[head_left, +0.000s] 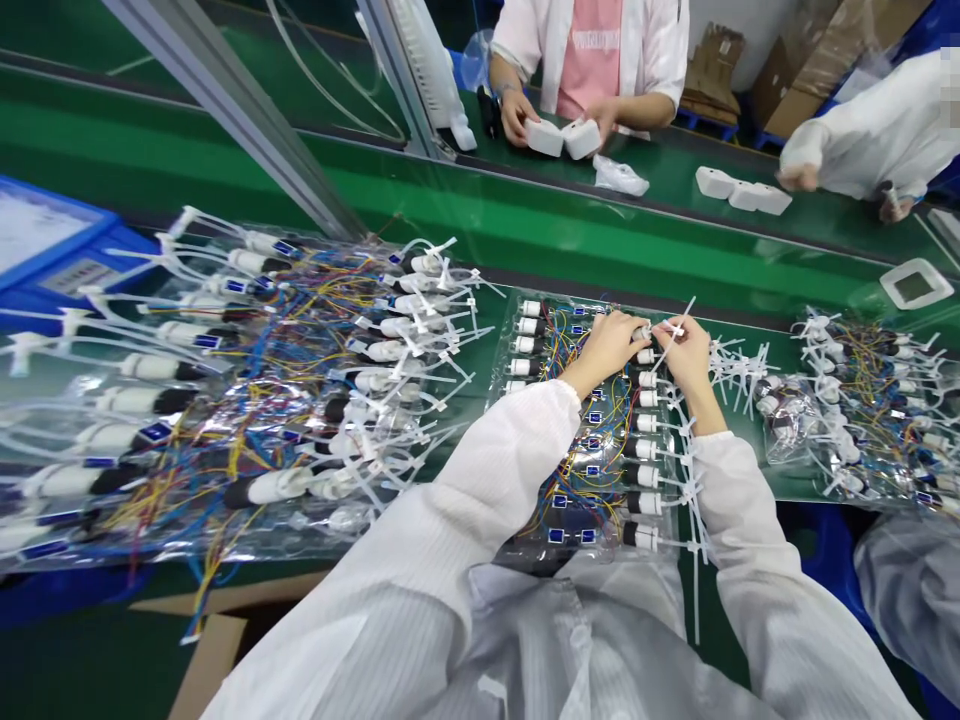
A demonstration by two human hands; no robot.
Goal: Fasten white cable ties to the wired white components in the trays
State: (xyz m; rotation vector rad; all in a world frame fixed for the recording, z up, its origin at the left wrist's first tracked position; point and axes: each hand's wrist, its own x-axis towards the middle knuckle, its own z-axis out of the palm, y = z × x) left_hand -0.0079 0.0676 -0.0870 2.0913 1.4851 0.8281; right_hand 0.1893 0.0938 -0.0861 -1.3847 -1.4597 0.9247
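Rows of small white-and-black cylindrical parts (643, 448) with coloured wires lie on clear plastic in front of me. At the upper end of the right row, my left hand (611, 345) has its fingers closed on one white cylindrical part (642, 332). Just right of it, my right hand (684, 350) pinches a white cable tie (673, 332) beside that part. More white ties (694, 500) stick out from the right row, below my right hand. The fingertips of both hands nearly meet.
A large pile of wired parts (262, 380) covers the left side, another bundle (885, 410) the right. Beyond the green ledge, a person holds white boxes (562, 138); another person's hand (799, 178) is near more boxes (742, 192). A metal post (247, 110) rises at left.
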